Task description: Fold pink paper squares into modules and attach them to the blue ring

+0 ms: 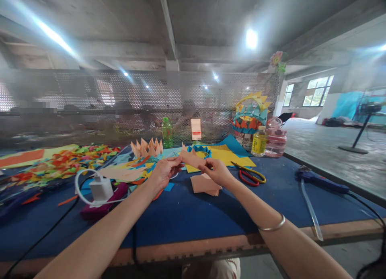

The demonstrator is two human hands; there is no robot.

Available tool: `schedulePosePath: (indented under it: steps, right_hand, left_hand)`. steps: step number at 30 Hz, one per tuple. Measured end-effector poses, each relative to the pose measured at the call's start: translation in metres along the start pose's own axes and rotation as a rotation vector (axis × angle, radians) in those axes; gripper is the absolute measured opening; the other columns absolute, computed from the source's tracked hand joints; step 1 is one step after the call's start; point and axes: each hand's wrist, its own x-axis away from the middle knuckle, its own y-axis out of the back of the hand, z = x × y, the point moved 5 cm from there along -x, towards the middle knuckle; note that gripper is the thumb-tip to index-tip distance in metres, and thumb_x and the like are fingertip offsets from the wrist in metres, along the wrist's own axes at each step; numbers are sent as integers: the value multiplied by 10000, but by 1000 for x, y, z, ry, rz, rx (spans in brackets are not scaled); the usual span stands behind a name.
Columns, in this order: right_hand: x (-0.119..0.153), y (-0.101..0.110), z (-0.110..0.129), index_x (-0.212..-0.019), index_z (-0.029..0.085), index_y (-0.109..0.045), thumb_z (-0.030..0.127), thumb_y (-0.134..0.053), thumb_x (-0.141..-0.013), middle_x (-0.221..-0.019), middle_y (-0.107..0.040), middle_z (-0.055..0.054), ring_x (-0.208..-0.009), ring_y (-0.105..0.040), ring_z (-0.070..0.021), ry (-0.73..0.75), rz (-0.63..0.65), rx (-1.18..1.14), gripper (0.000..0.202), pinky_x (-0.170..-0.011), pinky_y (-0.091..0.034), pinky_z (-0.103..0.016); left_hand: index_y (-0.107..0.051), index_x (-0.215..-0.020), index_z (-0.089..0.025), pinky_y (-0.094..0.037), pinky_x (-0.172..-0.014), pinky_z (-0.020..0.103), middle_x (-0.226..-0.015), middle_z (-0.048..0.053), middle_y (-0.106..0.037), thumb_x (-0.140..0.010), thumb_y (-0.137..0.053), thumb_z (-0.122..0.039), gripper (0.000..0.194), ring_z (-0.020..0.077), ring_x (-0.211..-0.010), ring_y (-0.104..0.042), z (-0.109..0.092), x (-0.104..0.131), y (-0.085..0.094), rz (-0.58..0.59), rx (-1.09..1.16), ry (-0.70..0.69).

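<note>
Both forearms over desk (187, 214) edge. At twelve o'clock, left hand (164, 171) and right hand (217, 171), fingers pinched on peach paper strip (190, 158). Light, floppy, easily creased; best gripped at ends. Scissors (250, 176) at two o'clock.

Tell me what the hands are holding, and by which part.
Both hands, left hand and right hand, pinch one peach paper piece between fingertips, one hand at each end, above the blue table.

Both hands, left hand (164, 172), right hand (217, 171), pinching peach paper piece (190, 158), above blue table (193, 210)
</note>
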Motion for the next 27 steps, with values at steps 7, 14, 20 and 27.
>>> schedulePosePath:
  steps: [7, 14, 20, 27]
  right_hand:
    - [-1, 3, -6, -605, 192, -541, 326, -563, -830, -582, -589, 6, -569, -504, -131, -28, -68, -16, 263, -558, -334, -244]
    - [-2, 4, -4, -573, 211, -424, 463, -583, -798, -535, -447, 42, -534, -398, -107, -27, -114, -117, 373, -509, -293, -235]
    - [1, -1, 6, -629, 199, -475, 505, -682, -704, -569, -427, 54, -537, -380, -95, -39, -35, -221, 377, -490, -299, -224]
    - [-2, -3, 5, -719, 215, -444, 458, -723, -630, -562, -451, 78, -507, -394, -87, -57, -13, -326, 380, -475, -311, -210]
  left_hand:
    - [-721, -693, -128, -444, -535, 193, -626, 25, -673, -571, -857, -202, 198, 110, -569, -600, -3, -3, 2, 36, -85, -53]
    - [-745, -640, -115, -457, -553, 219, -667, 71, -710, -462, -909, -284, 295, 142, -613, -609, 10, 5, -14, 217, -257, 17]
    - [-771, -682, -120, -428, -545, 226, -676, 83, -715, -521, -881, -376, 322, 147, -615, -600, 16, 6, -18, 275, -322, -8]
    - [-763, -635, -142, -434, -560, 235, -663, 76, -717, -558, -858, -393, 279, 147, -599, -590, 11, 8, -19, 269, -397, -64]
